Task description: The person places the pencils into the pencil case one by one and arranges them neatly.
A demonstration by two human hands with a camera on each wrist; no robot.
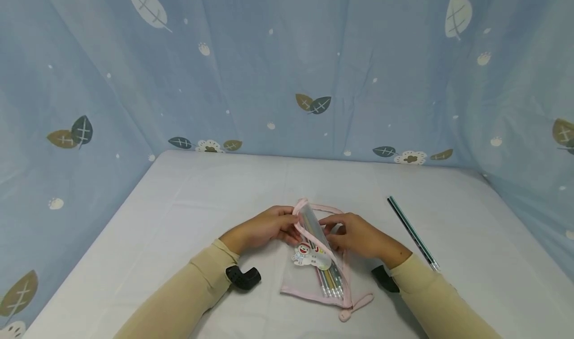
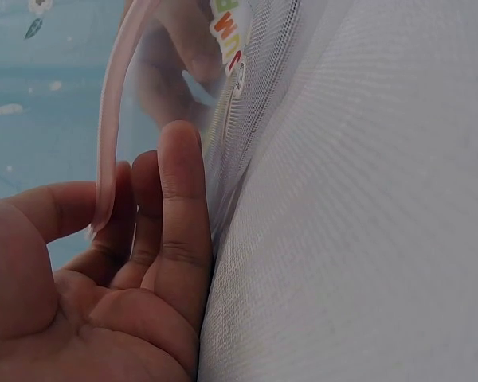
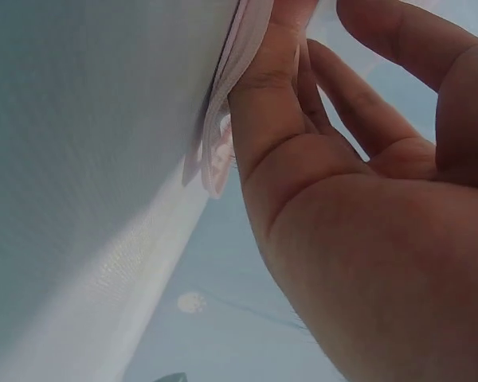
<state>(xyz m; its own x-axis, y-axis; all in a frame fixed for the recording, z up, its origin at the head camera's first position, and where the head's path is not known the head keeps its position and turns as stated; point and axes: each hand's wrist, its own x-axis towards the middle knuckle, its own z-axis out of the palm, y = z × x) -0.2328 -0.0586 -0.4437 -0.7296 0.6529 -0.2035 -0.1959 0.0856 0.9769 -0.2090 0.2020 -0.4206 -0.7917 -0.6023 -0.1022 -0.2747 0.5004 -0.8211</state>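
A clear zip pencil pouch (image 1: 291, 280) with pink trim and a cartoon print lies at the table's front middle, its upper end lifted open. Several pencils (image 1: 331, 281) with pale ends lie inside it. My left hand (image 1: 265, 228) pinches the pink edge (image 2: 110, 135) between thumb and fingers, its other fingers behind the sheet. At the pouch's right side my right hand (image 1: 358, 235) has its fingers against the opening; in the right wrist view its thumb stands apart from the fingers. Through the plastic, the left wrist view shows the right fingers (image 2: 163, 87).
Two dark green pencils (image 1: 413, 233) lie side by side on the white table (image 1: 224, 189), right of the right hand. A pink zip pull (image 1: 362, 302) hangs off the pouch's lower right corner. Blue leaf-print cloth (image 1: 269, 70) surrounds the table at the back and sides.
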